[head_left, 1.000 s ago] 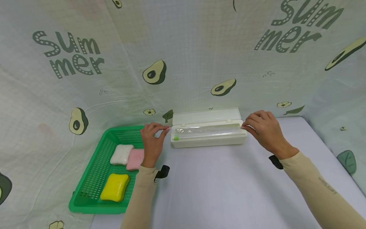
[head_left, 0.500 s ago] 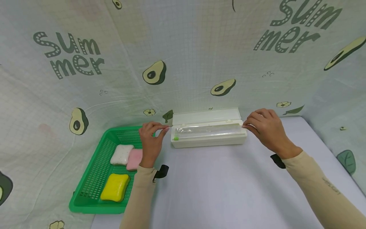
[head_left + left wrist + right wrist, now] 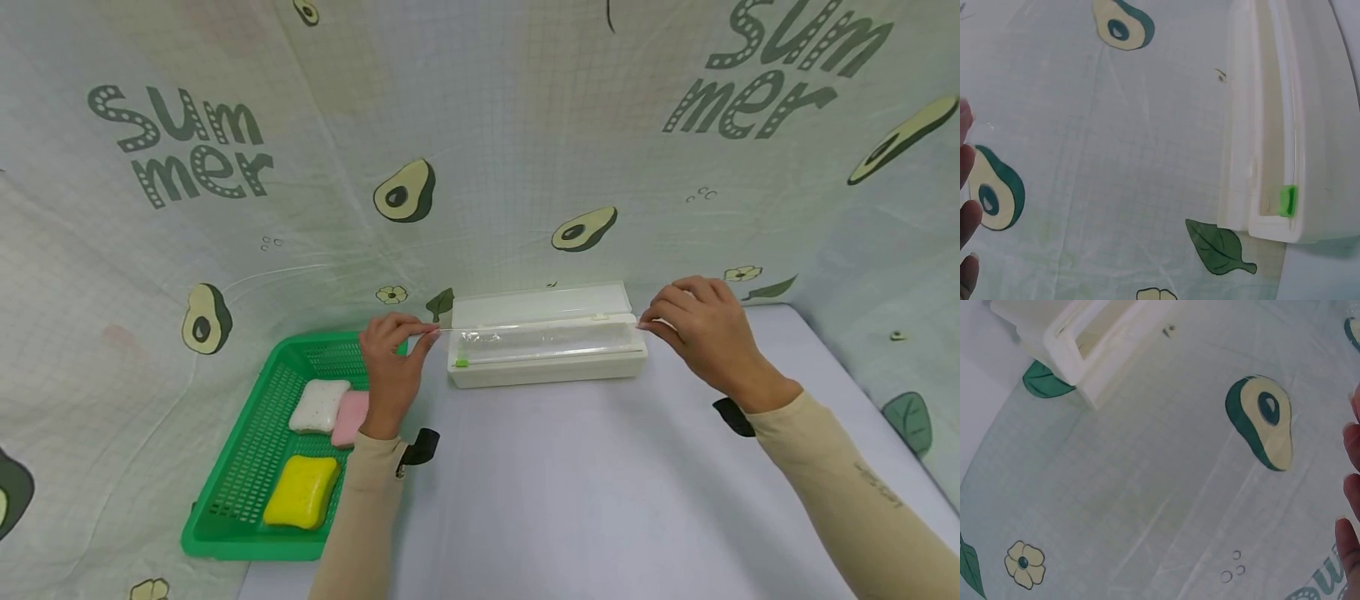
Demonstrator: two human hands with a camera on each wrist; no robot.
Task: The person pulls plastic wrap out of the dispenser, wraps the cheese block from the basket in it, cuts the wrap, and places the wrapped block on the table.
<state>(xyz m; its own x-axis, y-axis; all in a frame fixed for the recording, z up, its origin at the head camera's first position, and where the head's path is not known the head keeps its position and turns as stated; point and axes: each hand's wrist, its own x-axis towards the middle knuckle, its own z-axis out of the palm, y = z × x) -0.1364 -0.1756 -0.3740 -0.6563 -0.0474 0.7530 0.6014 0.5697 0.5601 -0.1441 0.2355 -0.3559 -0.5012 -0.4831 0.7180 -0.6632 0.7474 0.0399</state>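
Note:
A clear sheet of plastic wrap (image 3: 540, 340) stretches between my two hands, over a white wrap dispenser box (image 3: 551, 371) whose lid (image 3: 540, 302) is tipped back. My left hand (image 3: 392, 362) pinches the wrap's left corner between thumb and index finger. At the opposite corner, my right hand (image 3: 701, 337) pinches it the same way, just past the box's right end. A small green slider (image 3: 1288, 200) sits at the left end of the box's front edge. Only fingertips of each hand show at the edge of its own wrist view.
Left of the box stands a green basket (image 3: 217, 500) holding a white sponge (image 3: 318, 406), a pink sponge (image 3: 350, 418) partly hidden by my left hand, and a yellow sponge (image 3: 302, 492). An avocado-print sheet (image 3: 487, 125) hangs behind the table (image 3: 540, 500).
Both hands have risen slightly and spread a little apart, lifting the edge of the plastic wrap with them. The box and basket have stayed in place.

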